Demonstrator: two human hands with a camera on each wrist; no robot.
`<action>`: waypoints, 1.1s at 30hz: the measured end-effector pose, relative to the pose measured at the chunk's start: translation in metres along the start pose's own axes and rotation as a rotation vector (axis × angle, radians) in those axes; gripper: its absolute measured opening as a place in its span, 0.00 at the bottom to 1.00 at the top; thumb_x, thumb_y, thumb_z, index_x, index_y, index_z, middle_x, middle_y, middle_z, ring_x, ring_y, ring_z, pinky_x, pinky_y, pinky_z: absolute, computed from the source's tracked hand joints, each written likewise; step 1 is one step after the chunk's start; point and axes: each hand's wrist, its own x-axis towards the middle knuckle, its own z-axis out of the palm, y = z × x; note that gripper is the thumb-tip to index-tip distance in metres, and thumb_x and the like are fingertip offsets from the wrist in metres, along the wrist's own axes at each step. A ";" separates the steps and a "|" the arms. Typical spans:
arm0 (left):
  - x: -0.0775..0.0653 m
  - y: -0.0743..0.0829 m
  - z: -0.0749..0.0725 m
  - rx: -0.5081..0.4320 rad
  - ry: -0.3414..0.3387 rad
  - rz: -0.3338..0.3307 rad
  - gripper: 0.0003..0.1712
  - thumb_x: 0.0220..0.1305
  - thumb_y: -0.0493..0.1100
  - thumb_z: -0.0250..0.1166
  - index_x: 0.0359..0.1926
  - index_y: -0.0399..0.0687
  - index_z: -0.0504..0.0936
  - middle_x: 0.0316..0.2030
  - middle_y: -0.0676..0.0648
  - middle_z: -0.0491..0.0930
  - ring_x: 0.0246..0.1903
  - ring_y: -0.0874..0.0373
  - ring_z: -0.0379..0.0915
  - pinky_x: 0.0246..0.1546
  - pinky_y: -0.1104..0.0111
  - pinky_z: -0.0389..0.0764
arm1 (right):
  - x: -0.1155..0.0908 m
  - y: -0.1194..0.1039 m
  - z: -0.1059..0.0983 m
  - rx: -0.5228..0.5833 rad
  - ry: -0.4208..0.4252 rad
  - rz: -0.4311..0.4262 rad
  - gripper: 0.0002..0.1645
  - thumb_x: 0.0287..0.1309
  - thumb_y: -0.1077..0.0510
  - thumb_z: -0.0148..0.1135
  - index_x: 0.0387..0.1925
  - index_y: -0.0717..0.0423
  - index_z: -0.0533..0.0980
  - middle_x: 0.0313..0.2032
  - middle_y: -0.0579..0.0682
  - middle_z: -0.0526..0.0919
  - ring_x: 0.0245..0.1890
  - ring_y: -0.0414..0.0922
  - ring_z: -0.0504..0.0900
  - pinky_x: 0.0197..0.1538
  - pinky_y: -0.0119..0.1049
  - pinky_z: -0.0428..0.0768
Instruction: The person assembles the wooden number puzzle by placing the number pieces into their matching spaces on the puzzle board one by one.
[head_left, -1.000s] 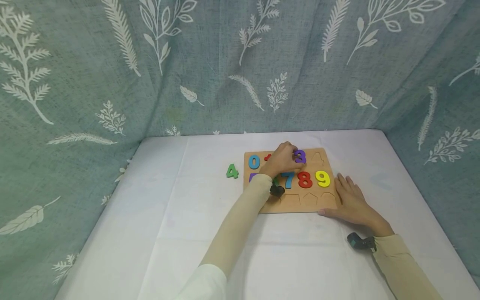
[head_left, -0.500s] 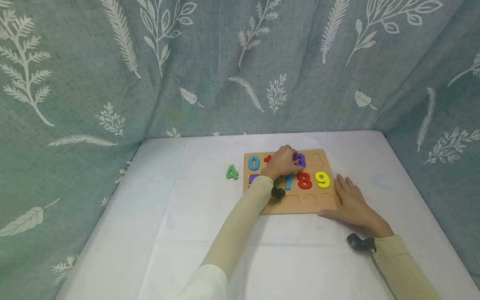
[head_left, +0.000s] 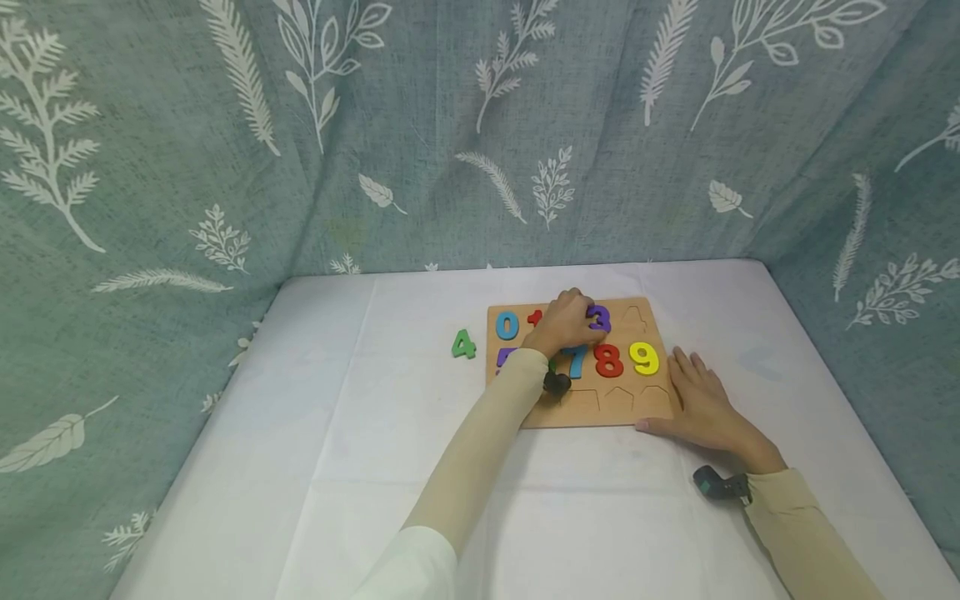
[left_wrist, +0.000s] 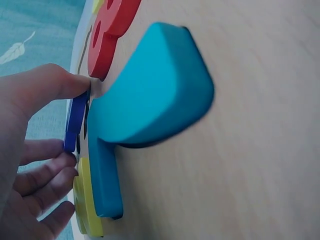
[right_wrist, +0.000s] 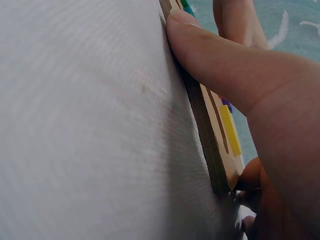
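Note:
My left hand (head_left: 564,323) reaches over the wooden number puzzle board (head_left: 540,414) and pinches a purple number 3 (head_left: 601,319) in the top row. In the left wrist view the 3 (left_wrist: 75,120) is tilted between thumb and fingers, close over its slot. A yellow piece (left_wrist: 86,200) sits just under those fingertips; the head view hides it behind the hand. At the board's near right corner rests my right hand (head_left: 705,404), fingers spread along the right side. Its thumb (right_wrist: 215,55) lies against the front edge.
On the board are a blue 0 (head_left: 507,326), a blue 7 (left_wrist: 140,95), a red 8 (head_left: 608,361) and a yellow 9 (head_left: 644,358). A green 4 (head_left: 463,344) lies on the white cloth left of the board. Patterned curtains (head_left: 420,133) surround the table.
Between one second and half a second ago the 3 came slightly nearer and lower over the board, still pinched by my left hand. My right hand stays put.

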 end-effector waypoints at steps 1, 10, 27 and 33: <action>0.000 0.000 0.000 -0.004 -0.002 0.000 0.32 0.62 0.58 0.70 0.61 0.45 0.83 0.52 0.47 0.80 0.50 0.55 0.74 0.57 0.61 0.80 | 0.000 0.000 0.000 0.002 0.000 0.001 0.82 0.46 0.26 0.74 0.79 0.74 0.42 0.79 0.75 0.38 0.79 0.76 0.33 0.75 0.76 0.36; 0.001 0.001 0.000 -0.002 -0.012 -0.014 0.30 0.62 0.59 0.70 0.58 0.44 0.84 0.48 0.47 0.79 0.47 0.55 0.73 0.54 0.62 0.80 | 0.002 0.003 0.003 0.006 -0.006 0.006 0.83 0.46 0.24 0.72 0.79 0.73 0.41 0.80 0.74 0.37 0.79 0.75 0.32 0.75 0.76 0.35; 0.000 0.002 -0.001 -0.011 -0.016 -0.022 0.32 0.61 0.58 0.70 0.59 0.43 0.83 0.52 0.46 0.78 0.51 0.53 0.73 0.59 0.60 0.80 | 0.001 0.003 0.001 0.009 -0.008 0.013 0.82 0.46 0.25 0.73 0.79 0.73 0.41 0.80 0.73 0.36 0.80 0.74 0.31 0.76 0.75 0.34; 0.000 0.001 -0.001 -0.007 -0.025 -0.033 0.32 0.61 0.59 0.70 0.59 0.43 0.83 0.52 0.46 0.77 0.51 0.53 0.72 0.59 0.60 0.79 | 0.002 0.002 0.001 0.005 -0.011 0.017 0.83 0.46 0.25 0.73 0.79 0.73 0.41 0.80 0.74 0.36 0.80 0.74 0.31 0.76 0.75 0.35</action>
